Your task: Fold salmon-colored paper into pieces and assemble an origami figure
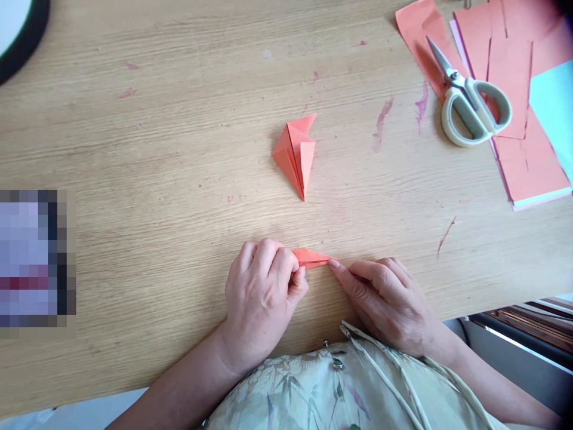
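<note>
Near the table's front edge lies a narrow folded piece of orange paper (312, 257), pointed at its right end. My left hand (262, 292) is closed on its left end, thumb and fingers pinching it, so that end is hidden. At the right tip, the index finger of my right hand (389, 298) presses the paper; its other fingers are curled. Farther up the table, a second folded orange paper piece (295, 155) rests by itself, shaped like a kite with a split flap at the top.
Scissors (470, 101) with pale handles lie at the upper right, partly on an orange strip (421, 36) and a stack of coloured paper (532, 167). A dark-rimmed round object (42, 36) cuts into the upper left corner. A blurred-out rectangle (27, 251) sits at left.
</note>
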Demonstrator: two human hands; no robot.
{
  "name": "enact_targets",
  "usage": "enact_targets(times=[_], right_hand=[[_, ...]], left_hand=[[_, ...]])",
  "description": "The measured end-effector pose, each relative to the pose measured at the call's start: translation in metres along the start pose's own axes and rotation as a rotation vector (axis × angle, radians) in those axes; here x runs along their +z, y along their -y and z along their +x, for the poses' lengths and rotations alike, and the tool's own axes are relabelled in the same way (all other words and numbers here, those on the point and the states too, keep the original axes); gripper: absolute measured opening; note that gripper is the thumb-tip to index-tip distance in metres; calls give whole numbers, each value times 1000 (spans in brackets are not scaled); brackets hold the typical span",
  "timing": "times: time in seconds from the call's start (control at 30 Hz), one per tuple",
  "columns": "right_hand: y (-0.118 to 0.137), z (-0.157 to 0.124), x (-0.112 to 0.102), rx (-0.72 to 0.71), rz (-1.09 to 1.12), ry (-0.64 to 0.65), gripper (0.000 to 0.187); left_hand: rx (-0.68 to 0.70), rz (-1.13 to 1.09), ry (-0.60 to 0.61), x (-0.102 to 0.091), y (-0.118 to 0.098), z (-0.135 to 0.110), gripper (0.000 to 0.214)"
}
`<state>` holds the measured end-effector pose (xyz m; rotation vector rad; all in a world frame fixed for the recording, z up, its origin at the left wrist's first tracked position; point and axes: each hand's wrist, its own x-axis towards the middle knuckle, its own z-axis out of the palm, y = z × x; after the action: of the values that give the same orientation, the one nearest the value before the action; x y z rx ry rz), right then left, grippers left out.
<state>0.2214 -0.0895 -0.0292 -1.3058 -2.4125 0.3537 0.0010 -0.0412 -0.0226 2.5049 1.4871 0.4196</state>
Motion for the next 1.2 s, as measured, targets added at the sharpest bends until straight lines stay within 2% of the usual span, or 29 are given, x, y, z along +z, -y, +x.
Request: enact_targets(times=[0.13,0.27,0.53,0.7,1.07,1.2], right_hand=[[0,1,-1,-4,9,-12,45],[-1,2,-2,-61,-19,42,39],[-2,2,1,-60,-83,83,40],[0,5,0,-42,-72,71,35],[-1,1,2,-8,-10,37,34],[-2,5,-2,-59,-37,44,35]], left_hand=[[-4,-5,-3,0,0,0,17],[-3,-2,-2,0,0,0,18],[2,10,3,0,0,1,18],[4,10,12,-1,0,0,18],[-14,8,35,-1,0,0,18],[-27,-12,30,0,0,0,18]])
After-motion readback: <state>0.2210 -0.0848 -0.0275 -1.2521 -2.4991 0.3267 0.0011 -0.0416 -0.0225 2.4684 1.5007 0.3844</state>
